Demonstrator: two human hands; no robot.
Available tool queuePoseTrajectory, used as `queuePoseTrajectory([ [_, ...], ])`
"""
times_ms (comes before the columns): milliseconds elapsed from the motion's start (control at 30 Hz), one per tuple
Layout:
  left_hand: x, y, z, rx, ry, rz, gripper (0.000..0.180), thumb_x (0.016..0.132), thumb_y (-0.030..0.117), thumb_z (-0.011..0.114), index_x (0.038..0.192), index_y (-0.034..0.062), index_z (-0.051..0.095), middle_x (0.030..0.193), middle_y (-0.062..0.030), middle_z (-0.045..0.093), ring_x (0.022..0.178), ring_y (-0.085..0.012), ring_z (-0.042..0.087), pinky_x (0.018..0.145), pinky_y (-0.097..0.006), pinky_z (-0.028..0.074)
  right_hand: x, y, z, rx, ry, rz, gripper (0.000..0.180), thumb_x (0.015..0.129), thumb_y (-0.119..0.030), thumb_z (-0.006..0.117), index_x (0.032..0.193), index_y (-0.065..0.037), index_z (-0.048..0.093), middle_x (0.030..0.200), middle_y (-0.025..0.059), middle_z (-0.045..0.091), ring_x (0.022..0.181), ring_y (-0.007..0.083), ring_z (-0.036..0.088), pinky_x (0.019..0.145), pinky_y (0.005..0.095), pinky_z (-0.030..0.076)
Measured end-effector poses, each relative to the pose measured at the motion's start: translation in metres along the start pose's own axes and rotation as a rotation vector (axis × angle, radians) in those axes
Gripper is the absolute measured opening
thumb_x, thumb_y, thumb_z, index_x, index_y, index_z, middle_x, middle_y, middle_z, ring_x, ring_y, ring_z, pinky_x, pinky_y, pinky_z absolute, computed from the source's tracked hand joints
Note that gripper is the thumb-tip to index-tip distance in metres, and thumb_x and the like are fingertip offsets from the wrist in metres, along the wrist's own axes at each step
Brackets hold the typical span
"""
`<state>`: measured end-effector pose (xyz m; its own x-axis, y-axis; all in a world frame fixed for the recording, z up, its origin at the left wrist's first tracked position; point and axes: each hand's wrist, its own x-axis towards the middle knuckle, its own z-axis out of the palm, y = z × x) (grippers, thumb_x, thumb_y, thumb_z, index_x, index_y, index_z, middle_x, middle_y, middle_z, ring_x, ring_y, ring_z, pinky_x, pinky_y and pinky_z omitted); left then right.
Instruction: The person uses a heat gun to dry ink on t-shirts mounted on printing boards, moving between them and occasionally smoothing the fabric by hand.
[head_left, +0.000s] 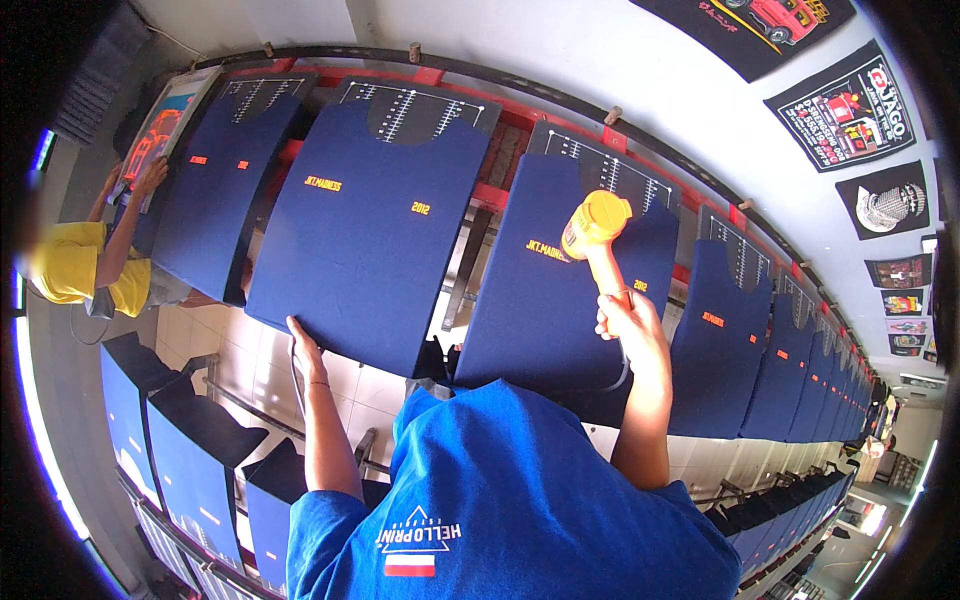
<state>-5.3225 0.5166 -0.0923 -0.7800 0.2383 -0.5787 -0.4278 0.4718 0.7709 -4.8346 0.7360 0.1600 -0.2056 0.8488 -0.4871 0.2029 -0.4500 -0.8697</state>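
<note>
Here's the right hand [637, 328], fingers wrapped around a yellow-orange plastic blower gun [597, 228] — it sits over the dark-blue fabric shirt panel [545, 320] right of centre. The left hand [308, 357], fingers mostly straight, is at the near left corner of the neighbouring navy cloth panel [350, 265]; whether it pinches anything, I can't tell. Small orange lettering [323, 183] is already on both, and on panels farther right — how much drying remains doesn't show.

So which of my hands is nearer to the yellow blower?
Right. Your right hand grips the yellow blower; your left hand is farther left, at the edge of a navy shirt.
</note>
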Motion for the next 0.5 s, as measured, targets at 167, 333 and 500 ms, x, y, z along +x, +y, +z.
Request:
queuePoseTrajectory([
  [167,-0.0005,-0.0004,0.0014,0.026,0.017,0.013,0.098,0.078,0.082,0.037,0.149,0.0151,0.026,0.15,-0.0074,0.032,0.132,-0.0286,0.036,0.099,-0.048,0.035,-0.0017,0.0009,0.0003,-0.015,0.025,0.005,0.022,0.09,-0.021,0.063,0.097,-0.002,0.056,0.072,0.0012,0.057,0.059,0.0085,0.056,0.053,0.0218,0.046],
  [333,-0.0056,0.0051,0.0033,0.03,0.021,-0.004,0.098,0.078,0.082,0.037,0.148,0.0143,0.029,0.149,-0.0067,0.034,0.131,-0.0278,0.037,0.097,-0.046,0.036,-0.0054,-0.0018,-0.0046,0.027,0.028,0.019,0.021,0.09,-0.02,0.063,0.097,-0.002,0.056,0.071,0.0008,0.056,0.059,0.0083,0.056,0.053,0.0221,0.045],
  [500,-0.0043,0.002,0.0073,0.02,0.156,0.038,0.093,0.081,0.078,0.042,0.134,0.0024,0.048,0.126,-0.0133,0.056,0.108,-0.0251,0.056,0.085,-0.041,0.049,-0.0094,-0.0077,-0.0095,0.066,0.023,0.049,0.018,0.09,-0.019,0.062,0.095,-0.002,0.056,0.073,0.0004,0.056,0.059,0.008,0.055,0.053,0.0218,0.045],
])
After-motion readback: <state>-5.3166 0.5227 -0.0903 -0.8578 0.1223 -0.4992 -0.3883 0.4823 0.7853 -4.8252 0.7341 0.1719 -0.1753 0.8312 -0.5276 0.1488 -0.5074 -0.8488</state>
